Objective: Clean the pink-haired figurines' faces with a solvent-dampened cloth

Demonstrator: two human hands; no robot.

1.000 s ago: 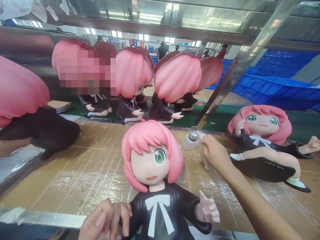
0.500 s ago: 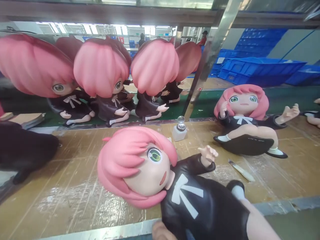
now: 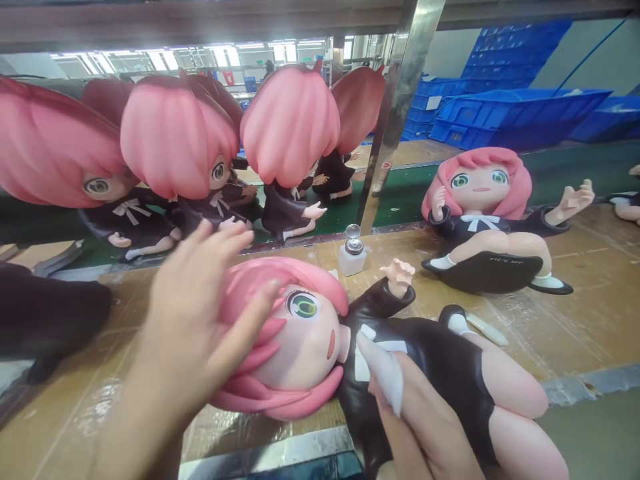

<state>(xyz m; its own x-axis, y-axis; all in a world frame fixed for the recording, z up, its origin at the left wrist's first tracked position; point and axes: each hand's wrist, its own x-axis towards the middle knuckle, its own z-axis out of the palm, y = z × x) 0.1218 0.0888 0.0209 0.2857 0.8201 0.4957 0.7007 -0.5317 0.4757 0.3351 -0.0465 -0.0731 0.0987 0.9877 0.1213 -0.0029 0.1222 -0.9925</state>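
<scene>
Pinching white wad point(image 3: 389, 377) in right hand point(image 3: 423, 413), holding left hand point(image 3: 193, 313) splayed and empty near figure point(image 3: 430, 353), possibly risking scuffed bow point(image 3: 361, 368) if pressed hard.

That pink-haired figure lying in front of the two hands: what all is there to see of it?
The figure lies on the brown tabletop, head leftward, legs toward the lower right. It looks like smooth painted plastic: pink hair, one visible green eye, a reddish mouth, black dress, white bow, white sock, black shoe. The right hand holds a white wad over the bow; the left hand partly hides the hair. Whether either touches is unclear.
</scene>
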